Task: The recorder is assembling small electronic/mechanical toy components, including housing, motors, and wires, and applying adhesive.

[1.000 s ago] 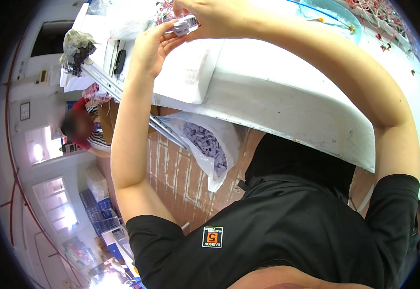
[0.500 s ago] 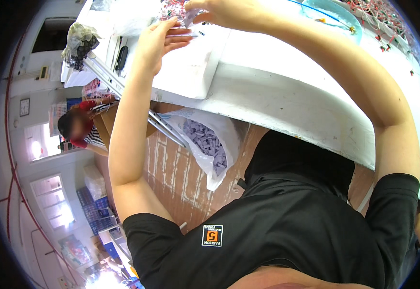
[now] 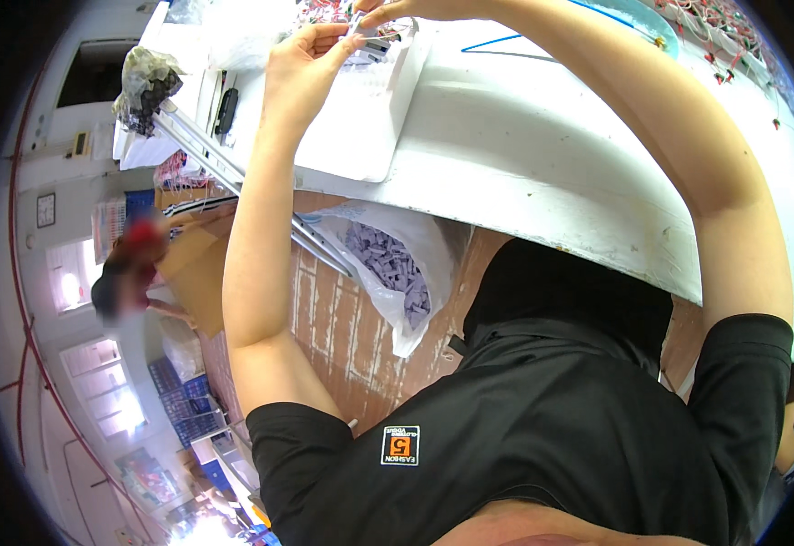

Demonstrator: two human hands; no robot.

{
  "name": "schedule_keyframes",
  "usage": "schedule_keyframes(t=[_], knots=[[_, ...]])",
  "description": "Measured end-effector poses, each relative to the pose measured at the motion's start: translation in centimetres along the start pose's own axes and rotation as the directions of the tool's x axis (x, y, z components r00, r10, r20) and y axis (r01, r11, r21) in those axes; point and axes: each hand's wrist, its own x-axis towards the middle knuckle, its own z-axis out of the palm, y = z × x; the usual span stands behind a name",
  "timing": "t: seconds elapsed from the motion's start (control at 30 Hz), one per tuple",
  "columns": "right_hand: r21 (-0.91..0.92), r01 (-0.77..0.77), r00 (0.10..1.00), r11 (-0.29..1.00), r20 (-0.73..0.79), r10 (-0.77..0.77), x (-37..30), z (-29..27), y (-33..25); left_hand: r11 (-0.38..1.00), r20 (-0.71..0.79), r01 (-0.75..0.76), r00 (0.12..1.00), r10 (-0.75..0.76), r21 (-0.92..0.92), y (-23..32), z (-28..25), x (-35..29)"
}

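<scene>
Near the top edge, over the white table, my left hand [image 3: 301, 73] pinches a small pale grey piece [image 3: 356, 29] between thumb and fingertips. My right hand [image 3: 406, 11] meets it from the other side, its fingers closed at the piece's upper end; part of that hand is cut off by the picture's edge. A thin pale wire [image 3: 397, 36] shows beside the fingertips. Just below them are several dark and grey small parts [image 3: 374, 50] on a white tray [image 3: 370, 136]. Red and white wired parts [image 3: 324, 11] lie beyond my hands.
A blue round tray [image 3: 656, 23] and a blue strand [image 3: 497, 44] are on the table at right, near piled red-and-green wired parts [image 3: 715, 27]. A white bag of grey pieces [image 3: 388, 264] stands below the table edge. Another person [image 3: 129, 264] bends over a cardboard box [image 3: 197, 273].
My left fingers have gone from spread to pinching, and both hands have come together on the grey piece. The blue strand now shows more. The other person has bent lower.
</scene>
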Motion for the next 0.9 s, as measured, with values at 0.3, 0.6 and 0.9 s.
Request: schedule_keyframes(t=[0.3, 0.6, 0.9], knots=[[-0.175, 0.031, 0.932, 0.984, -0.350, -0.092, -0.3, -0.3, -0.3, 0.971, -0.118, 0.077, 0.992, -0.052, 0.225, 1.1, 1.8, 0.3], [-0.056, -0.032, 0.902, 0.998, -0.433, 0.005, -2.2, -0.2, -2.1, 0.923, -0.199, 0.135, 0.978, -0.066, 0.361, 2.4, 2.6, -1.2], [-0.322, 0.040, 0.948, 0.946, -0.287, -0.138, -3.6, 0.6, -1.5, 0.999, -0.141, 0.007, 0.990, -0.002, 0.037, 1.4, 0.1, -0.8]])
